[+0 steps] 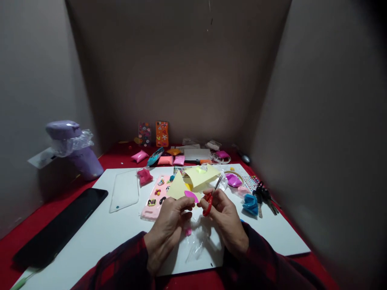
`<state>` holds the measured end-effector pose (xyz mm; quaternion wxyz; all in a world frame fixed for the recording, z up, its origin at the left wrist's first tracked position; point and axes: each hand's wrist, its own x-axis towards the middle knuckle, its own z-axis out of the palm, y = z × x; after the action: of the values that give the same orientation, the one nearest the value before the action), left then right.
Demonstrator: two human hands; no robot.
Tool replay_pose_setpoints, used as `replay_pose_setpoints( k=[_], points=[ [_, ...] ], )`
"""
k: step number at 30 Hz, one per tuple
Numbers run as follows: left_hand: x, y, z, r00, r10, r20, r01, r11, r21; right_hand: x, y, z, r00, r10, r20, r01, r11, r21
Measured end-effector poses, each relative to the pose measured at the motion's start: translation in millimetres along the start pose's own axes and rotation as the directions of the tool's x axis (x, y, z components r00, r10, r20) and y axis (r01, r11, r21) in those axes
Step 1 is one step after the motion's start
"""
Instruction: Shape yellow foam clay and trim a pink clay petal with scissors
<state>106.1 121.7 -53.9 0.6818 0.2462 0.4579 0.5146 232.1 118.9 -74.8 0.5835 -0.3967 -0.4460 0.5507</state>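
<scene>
My left hand (173,215) is closed, its thumb and fingertips pinching a flat, bright pink leaf-shaped piece (191,196); I cannot tell its material. In my right hand (225,213) are small scissors (208,204) with red handles, blades pointing up and away. The fingertips of both hands nearly meet over the white board (121,237). Left of them lies a pink phone case (154,201) with small decorations, partly covered by my left hand. Pale yellow paper (203,175) lies just beyond the fingers. Crumpled clear plastic (198,241) is beneath the hands.
A clear phone case (124,191) and a black phone (63,225) lie to the left. Blue clay packet (250,204) and keys (262,195) are at right. Several coloured packets, including a pink one (140,156), line the back. A purple wrapped object (75,149) stands far left.
</scene>
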Motion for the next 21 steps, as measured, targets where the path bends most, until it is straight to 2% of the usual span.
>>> replay_pose_setpoints(
  k=[5, 11, 21],
  points=[
    [-2.0, -3.8, 2.4, 0.995, 0.085, 0.054, -0.089, 0.994, 0.069, -0.8, 3.7, -2.4, 1.0, -0.017, 0.018, 0.016, 0.999, 0.037],
    [-0.5, -8.3, -0.6, 0.985, 0.117, 0.125, -0.129, 0.988, 0.09, -0.5, 5.7, -4.3, 0.999, -0.039, 0.0, 0.039, 0.999, 0.038],
    [-3.0, -7.9, -0.1, 0.986, 0.122, 0.111, -0.133, 0.987, 0.093, -0.5, 8.0, -3.7, 0.995, -0.089, -0.046, 0.09, 0.996, 0.014]
  ],
)
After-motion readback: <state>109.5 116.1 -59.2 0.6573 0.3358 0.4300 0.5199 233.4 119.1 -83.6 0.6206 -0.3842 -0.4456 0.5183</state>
